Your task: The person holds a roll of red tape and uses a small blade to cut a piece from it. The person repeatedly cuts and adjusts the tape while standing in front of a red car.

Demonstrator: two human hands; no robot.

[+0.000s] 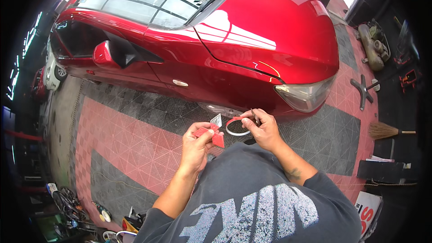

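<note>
My left hand [194,148] pinches a few small flat red pieces [218,140], seemingly film or tape-backed. Among them a silvery, pointed piece [216,120] sticks up. To its right, my right hand [266,131] grips a thin roll of tape [237,133], red along the upper part and white along the lower rim. A slim dark tool [255,117] also shows between the right fingers; its kind is unclear. Both hands are close together in front of my chest, apart from the red car [180,49] beyond them.
The car's headlight [306,93] and side mirror [105,55] face my side. Red and grey tiles [135,123] cover the floor. At right are a broom [384,130], a dark stand base [362,91] and an air compressor [372,47]. Assorted gear [67,202] lies lower left.
</note>
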